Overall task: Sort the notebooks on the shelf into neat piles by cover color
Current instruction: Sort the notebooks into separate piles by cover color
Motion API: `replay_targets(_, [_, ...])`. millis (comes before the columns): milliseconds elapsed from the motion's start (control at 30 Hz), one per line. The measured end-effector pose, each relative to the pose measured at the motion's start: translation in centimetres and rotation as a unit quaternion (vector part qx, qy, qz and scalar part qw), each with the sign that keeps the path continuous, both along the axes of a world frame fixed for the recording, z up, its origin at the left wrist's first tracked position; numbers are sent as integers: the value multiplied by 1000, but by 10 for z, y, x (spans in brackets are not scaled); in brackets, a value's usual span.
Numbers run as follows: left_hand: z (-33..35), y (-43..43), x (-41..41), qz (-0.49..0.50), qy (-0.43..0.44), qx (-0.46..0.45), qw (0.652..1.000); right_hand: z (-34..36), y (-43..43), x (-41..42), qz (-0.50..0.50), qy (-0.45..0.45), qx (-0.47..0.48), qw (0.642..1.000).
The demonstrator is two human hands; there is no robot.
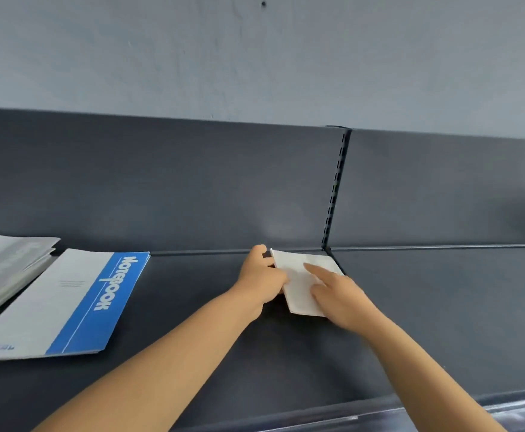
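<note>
the left grip (261, 275) curls onto the left edge of a small white notebook (297, 289) while the right grip (336, 294), fingers straight, presses its cover at the far side of the shelf (441, 307). a one-sided pull could skew it; a blue-and-white notebook (68, 304) lies well left.

On the shelf (441, 307), a small notebook (298, 285) lies near the back, just left of the slotted upright (336, 188) that rises along the back panel (192, 182). The left hand (261, 275) grips its left edge; the right hand (339, 294) rests with straight fingers on top, from the right. Well apart to the left lies a pile of large notebooks (58, 304), and against its left side, further back, lies another pile (5, 263) at the frame's edge.
</note>
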State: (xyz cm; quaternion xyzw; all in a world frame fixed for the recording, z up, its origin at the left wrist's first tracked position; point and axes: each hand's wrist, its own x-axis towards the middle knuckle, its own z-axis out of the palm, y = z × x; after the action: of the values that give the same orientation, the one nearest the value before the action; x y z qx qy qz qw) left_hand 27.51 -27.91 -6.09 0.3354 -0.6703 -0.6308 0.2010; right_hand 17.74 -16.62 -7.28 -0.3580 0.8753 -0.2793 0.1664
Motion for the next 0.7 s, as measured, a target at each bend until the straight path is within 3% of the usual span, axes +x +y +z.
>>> replay_targets(133, [29, -25, 36, 45, 63, -33, 996, 25, -8, 5, -71, -72, -166, 981])
replay_targets(233, [47, -54, 78, 56, 46, -123, 990, 37, -35, 41, -56, -139, -256, 955])
replay_targets(400, [59, -117, 169, 30, -66, -224, 972, 51, -103, 128, 32, -159, -261, 952])
replay_targets(533, [71, -179, 260, 62, -132, -334, 931, 55, -168, 210, 99, -186, -289, 934])
replay_targets(700, [76, -257, 352, 25, -207, -413, 886, 49, -249, 296, 87, -192, -283, 936])
